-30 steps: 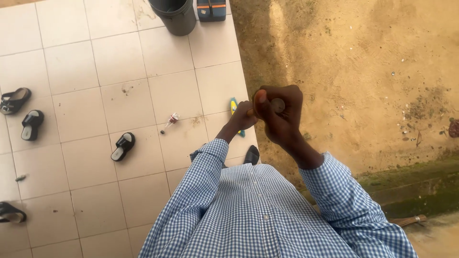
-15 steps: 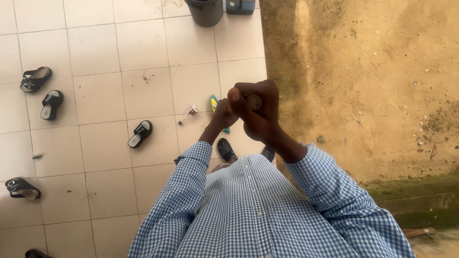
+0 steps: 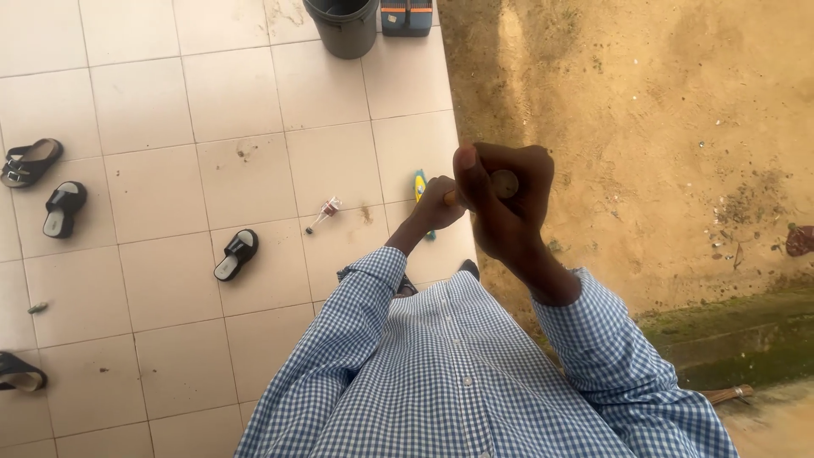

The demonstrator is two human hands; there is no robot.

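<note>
Your right hand (image 3: 509, 212) is closed around one round-ended wooden handle (image 3: 503, 183), raised over the edge of the tiled floor (image 3: 170, 102). Your left hand (image 3: 437, 203) grips the same handle lower down. Four black sandals (image 3: 236, 254) lie left; one dark bucket (image 3: 342, 25) stands far.

Bucket (image 3: 342, 27) and box (image 3: 406, 17) side by side, sandals (image 3: 236, 254) left, sand (image 3: 644, 127) right.

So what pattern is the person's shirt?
The shirt is a blue-and-white small check, clearest in the head view.
</note>
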